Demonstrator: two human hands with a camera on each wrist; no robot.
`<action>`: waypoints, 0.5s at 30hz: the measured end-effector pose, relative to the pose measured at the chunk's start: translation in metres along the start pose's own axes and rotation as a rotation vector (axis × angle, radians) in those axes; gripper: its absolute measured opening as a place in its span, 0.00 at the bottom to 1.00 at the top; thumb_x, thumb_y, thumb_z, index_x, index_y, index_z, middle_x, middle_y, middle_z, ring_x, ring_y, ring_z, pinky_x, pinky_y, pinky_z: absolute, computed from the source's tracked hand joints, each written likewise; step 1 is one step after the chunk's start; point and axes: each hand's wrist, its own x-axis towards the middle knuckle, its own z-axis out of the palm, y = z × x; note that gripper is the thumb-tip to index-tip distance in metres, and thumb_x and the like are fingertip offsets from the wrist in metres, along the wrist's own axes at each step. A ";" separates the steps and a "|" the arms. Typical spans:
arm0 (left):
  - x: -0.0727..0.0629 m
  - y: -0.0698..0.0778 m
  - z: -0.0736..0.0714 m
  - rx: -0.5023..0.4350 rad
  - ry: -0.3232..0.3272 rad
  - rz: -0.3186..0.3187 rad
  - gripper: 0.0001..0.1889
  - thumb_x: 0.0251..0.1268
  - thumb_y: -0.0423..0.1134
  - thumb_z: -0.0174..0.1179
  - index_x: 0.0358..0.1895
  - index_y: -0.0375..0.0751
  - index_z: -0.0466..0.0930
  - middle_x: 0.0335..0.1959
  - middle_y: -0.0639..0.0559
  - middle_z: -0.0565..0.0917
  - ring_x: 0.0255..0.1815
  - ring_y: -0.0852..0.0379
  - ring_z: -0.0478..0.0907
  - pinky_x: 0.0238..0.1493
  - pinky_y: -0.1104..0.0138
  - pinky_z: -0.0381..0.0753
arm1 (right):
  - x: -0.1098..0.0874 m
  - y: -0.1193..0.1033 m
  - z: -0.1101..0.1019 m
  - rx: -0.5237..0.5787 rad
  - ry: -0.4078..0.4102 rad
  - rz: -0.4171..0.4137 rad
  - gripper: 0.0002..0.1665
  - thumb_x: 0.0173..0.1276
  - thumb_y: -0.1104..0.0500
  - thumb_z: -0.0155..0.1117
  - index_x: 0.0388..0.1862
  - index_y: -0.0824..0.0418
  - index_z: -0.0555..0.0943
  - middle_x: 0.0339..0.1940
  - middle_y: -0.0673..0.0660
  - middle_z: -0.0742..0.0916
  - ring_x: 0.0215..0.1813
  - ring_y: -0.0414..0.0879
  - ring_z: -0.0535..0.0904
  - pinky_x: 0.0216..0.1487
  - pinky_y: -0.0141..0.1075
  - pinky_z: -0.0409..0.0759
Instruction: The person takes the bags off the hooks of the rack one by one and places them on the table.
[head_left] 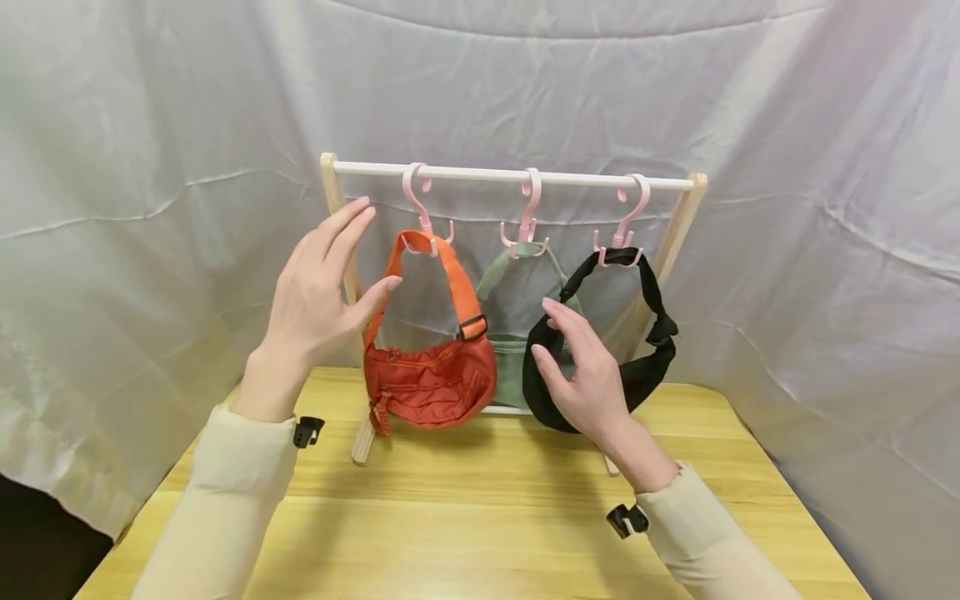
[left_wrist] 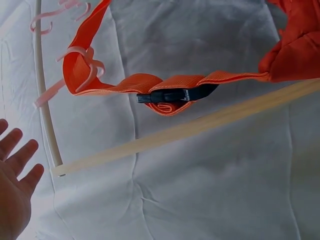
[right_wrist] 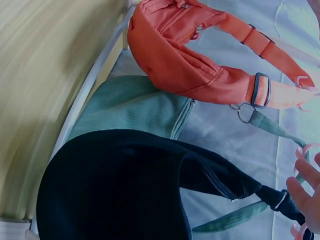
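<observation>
Three bags hang from pink hooks on a small rack. The orange-red bag [head_left: 431,383] is on the left, its orange strap [left_wrist: 120,86] looped over the left hook [head_left: 417,196]. A green bag [right_wrist: 130,105] hangs in the middle, partly hidden behind the others. On the right is a black bag [head_left: 648,379] with a knotted strap. My left hand [head_left: 315,287] is raised beside the orange strap, fingers extended, holding nothing. In front of the black bag, my right hand [head_left: 588,375] hovers with fingers loosely bent and nothing in its grasp; whether it touches the bag I cannot tell.
The rack has a white top rail [head_left: 480,173] and wooden side legs [head_left: 678,229], standing on a wood-grain table [head_left: 450,517]. Grey-white cloth [head_left: 225,100] hangs behind and on both sides. A middle hook [head_left: 531,204] and a right hook [head_left: 633,208] sit on the rail.
</observation>
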 end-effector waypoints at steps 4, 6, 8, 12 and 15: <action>0.009 -0.004 0.002 -0.006 0.002 0.022 0.36 0.73 0.61 0.57 0.73 0.37 0.74 0.71 0.44 0.77 0.66 0.39 0.77 0.68 0.49 0.74 | 0.008 -0.001 0.006 0.010 -0.018 -0.004 0.33 0.73 0.59 0.66 0.75 0.63 0.73 0.73 0.58 0.79 0.60 0.57 0.82 0.61 0.49 0.79; 0.013 -0.005 0.004 -0.008 0.002 0.037 0.36 0.73 0.60 0.58 0.73 0.37 0.74 0.71 0.44 0.77 0.66 0.39 0.77 0.68 0.49 0.74 | 0.012 -0.001 0.009 0.014 -0.019 -0.011 0.33 0.72 0.61 0.66 0.75 0.64 0.73 0.73 0.59 0.79 0.59 0.58 0.82 0.60 0.52 0.79; 0.019 -0.006 0.005 -0.005 0.001 0.051 0.35 0.71 0.58 0.60 0.72 0.37 0.74 0.71 0.43 0.77 0.66 0.39 0.77 0.67 0.49 0.75 | 0.015 -0.002 0.012 0.015 -0.025 -0.013 0.33 0.72 0.61 0.66 0.74 0.65 0.73 0.73 0.59 0.79 0.59 0.58 0.82 0.59 0.53 0.80; 0.029 -0.008 0.007 -0.002 -0.011 0.067 0.34 0.68 0.52 0.65 0.72 0.37 0.74 0.71 0.43 0.77 0.67 0.39 0.76 0.69 0.49 0.74 | 0.022 -0.003 0.017 0.020 -0.050 -0.010 0.33 0.73 0.60 0.66 0.74 0.65 0.73 0.74 0.59 0.78 0.59 0.57 0.82 0.59 0.52 0.80; 0.035 -0.010 0.008 0.003 -0.029 0.072 0.34 0.67 0.49 0.67 0.73 0.37 0.73 0.71 0.42 0.77 0.68 0.40 0.76 0.70 0.50 0.73 | 0.025 -0.004 0.021 0.024 -0.066 -0.005 0.32 0.74 0.59 0.65 0.75 0.65 0.72 0.74 0.58 0.78 0.60 0.56 0.82 0.60 0.51 0.81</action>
